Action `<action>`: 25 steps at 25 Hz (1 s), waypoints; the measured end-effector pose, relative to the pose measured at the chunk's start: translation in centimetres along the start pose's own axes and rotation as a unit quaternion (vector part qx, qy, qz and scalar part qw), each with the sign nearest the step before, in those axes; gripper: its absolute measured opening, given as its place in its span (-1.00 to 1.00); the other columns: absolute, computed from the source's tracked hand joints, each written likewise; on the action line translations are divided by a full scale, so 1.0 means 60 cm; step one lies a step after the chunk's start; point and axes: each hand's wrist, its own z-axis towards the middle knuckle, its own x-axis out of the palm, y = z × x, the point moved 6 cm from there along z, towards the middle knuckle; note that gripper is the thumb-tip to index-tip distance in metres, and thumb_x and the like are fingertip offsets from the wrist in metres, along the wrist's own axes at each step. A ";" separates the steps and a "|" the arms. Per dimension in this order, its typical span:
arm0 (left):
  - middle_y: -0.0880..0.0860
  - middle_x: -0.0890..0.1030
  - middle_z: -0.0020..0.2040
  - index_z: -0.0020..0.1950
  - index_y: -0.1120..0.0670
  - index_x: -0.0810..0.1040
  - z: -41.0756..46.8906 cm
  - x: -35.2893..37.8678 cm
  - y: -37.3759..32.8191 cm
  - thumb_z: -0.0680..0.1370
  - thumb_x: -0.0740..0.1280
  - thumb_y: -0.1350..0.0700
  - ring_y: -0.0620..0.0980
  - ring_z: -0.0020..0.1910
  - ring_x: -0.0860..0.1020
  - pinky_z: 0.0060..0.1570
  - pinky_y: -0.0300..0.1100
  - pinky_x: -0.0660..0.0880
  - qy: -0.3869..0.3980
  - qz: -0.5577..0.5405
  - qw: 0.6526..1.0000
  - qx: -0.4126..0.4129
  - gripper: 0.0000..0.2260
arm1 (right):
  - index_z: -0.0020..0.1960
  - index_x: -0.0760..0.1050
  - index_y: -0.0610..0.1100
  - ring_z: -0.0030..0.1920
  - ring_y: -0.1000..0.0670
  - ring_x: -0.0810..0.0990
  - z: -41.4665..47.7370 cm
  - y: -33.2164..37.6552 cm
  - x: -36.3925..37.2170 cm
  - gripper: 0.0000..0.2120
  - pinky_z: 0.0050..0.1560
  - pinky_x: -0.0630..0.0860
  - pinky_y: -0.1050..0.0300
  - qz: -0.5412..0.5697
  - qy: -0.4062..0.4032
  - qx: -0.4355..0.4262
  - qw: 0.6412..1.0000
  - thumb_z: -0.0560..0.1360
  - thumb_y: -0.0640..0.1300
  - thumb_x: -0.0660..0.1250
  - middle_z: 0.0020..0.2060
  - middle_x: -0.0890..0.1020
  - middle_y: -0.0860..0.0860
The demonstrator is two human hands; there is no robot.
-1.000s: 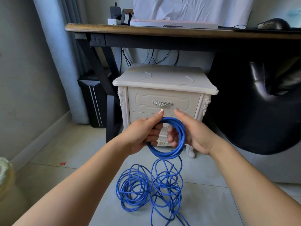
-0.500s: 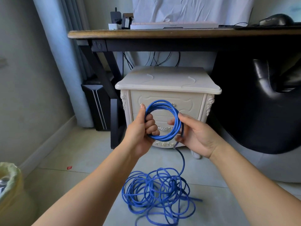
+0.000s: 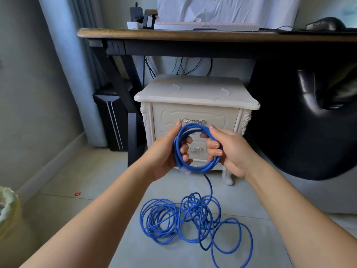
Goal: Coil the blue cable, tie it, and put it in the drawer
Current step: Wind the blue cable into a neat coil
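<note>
both hands hold one small coil of the blue cable (image 3: 207, 167) upright at chest height, in front of a bedside cabinet. left hand (image 3: 164, 151) grips the coil's left side, thumb laid along the outside and pointing up, fingers curled through the ring. right hand (image 3: 231, 151) grips the right side the same way, thumb on top, fingers wrapped round the strands from inside. a pale plug end (image 3: 185, 171) sticks out at the bottom of the coil, just beside the left palm.

from the coil's underside a single strand drops to the tiled floor (image 3: 96, 180) and joins a loose tangle (image 3: 168, 215) of the same cable, spread in wide overlapping loops between the forearms. at the far left edge stands a bin (image 3: 7, 206) with a yellow-green liner, and a small red scrap (image 3: 77, 194) lies on the tiles.

behind the hands is the cream cabinet (image 3: 197, 93), its top drawer (image 3: 218, 117) closed, with a silver handle (image 3: 193, 120) just above the coil; a lower drawer front (image 3: 195, 149) shows through the ring, also closed. left of it a black computer tower (image 3: 112, 122) stands by a blue curtain (image 3: 63, 64). a black chair (image 3: 309, 132) fills the right. above, the wooden worktop (image 3: 173, 34) carries a keyboard (image 3: 204, 26), a mouse (image 3: 324, 24) and a white power strip (image 3: 134, 25).
</note>
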 end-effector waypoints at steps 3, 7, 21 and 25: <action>0.02 0.41 -0.46 -0.15 0.13 0.51 -0.011 0.004 0.005 0.44 0.19 -0.33 -0.02 -0.50 0.40 -0.26 -0.12 0.50 0.064 0.118 0.989 -0.062 -0.50 | 0.01 0.44 -0.16 -0.56 0.13 0.17 -0.010 -0.003 0.010 -0.80 -0.44 0.31 0.22 -0.162 0.069 0.018 0.984 0.67 -0.08 0.10 -0.50 0.25 0.09; -0.02 0.29 -0.48 -0.21 0.10 0.44 -0.013 0.014 0.017 0.55 0.22 -0.22 -0.06 -0.52 0.27 -0.37 -0.19 0.40 0.041 0.185 0.981 -0.048 -0.61 | 0.18 0.38 -0.10 -0.56 0.13 0.19 -0.009 -0.015 0.015 -0.85 -0.43 0.28 0.19 -0.256 0.077 0.020 0.963 0.66 -0.10 0.13 -0.48 0.30 0.06; -0.07 0.14 -0.50 -0.31 0.06 0.32 -0.001 0.002 -0.012 0.64 0.18 -0.12 -0.10 -0.54 0.09 -0.52 -0.26 0.10 -0.119 0.007 0.989 0.084 -0.61 | -0.26 0.52 -0.14 -0.04 -0.20 0.64 -0.003 -0.031 -0.015 -0.56 0.25 0.46 -0.08 -0.069 0.144 0.052 0.986 0.42 0.26 0.31 -0.29 0.62 -0.17; -0.08 0.13 -0.52 -0.29 0.05 0.33 0.004 0.013 -0.008 0.64 0.17 -0.14 -0.12 -0.57 0.10 -0.57 -0.30 0.16 -0.111 -0.092 0.986 0.081 -0.61 | -0.08 0.56 -0.20 -0.26 -0.07 0.62 -0.010 -0.010 -0.011 -0.76 0.09 0.58 0.00 0.122 0.168 0.037 0.977 0.39 -0.04 0.44 -0.34 0.55 -0.04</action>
